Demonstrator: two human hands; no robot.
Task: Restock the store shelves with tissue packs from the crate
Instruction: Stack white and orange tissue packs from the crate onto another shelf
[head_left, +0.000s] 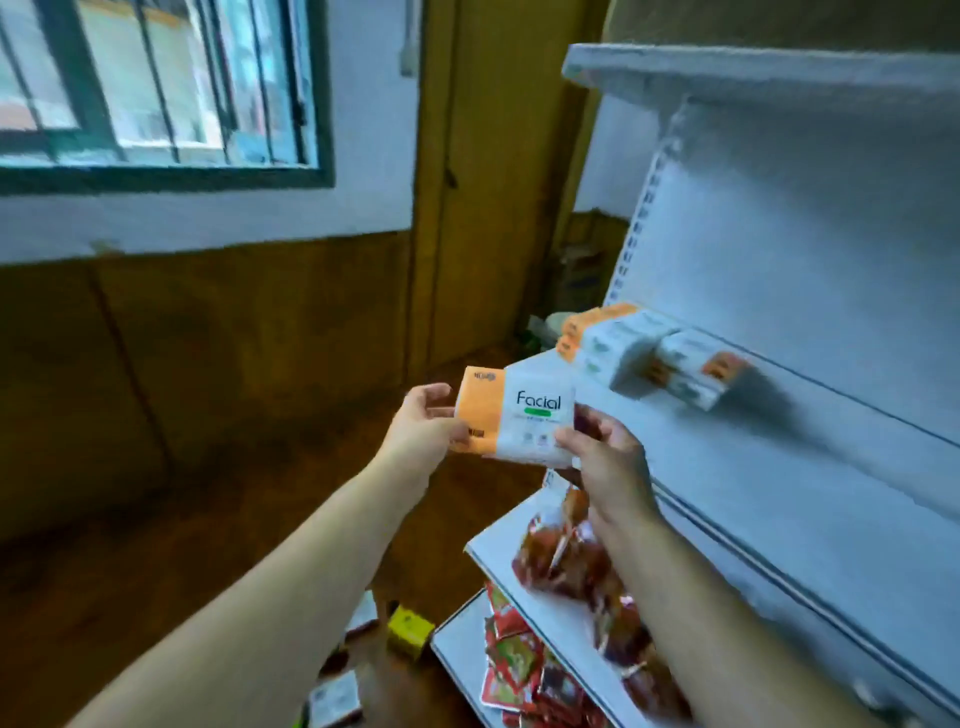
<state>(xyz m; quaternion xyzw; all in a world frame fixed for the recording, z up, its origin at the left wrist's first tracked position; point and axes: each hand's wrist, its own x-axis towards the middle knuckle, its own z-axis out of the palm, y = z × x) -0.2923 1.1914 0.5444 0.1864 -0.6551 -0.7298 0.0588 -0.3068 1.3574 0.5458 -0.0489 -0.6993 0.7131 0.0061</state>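
Upper left of the frame: a window (156, 88) w/ green frame and bars. At the bottom, left of centre, a yellow box (410, 631) and a few small boxes (335, 699) lie on the brown floor (208, 519).

In the centre the left hand (423, 426) grips the orange left edge of a tissue pack (519, 415), thumb on the front, other fingers curled. The pack is white and orange w/ the word "Facial". It is held in the air in front of the shelf unit (805, 234), not set on any shelf.

The right hand (608, 457) pinches its lower right corner, thumb in front, fingers behind. Below this hand red snack bags (561, 561) lie on a lower shelf (498, 540).

Right of centre, more stacked packs (639, 348) sit on the middle shelf (779, 431), at its left end, just beside the held one.
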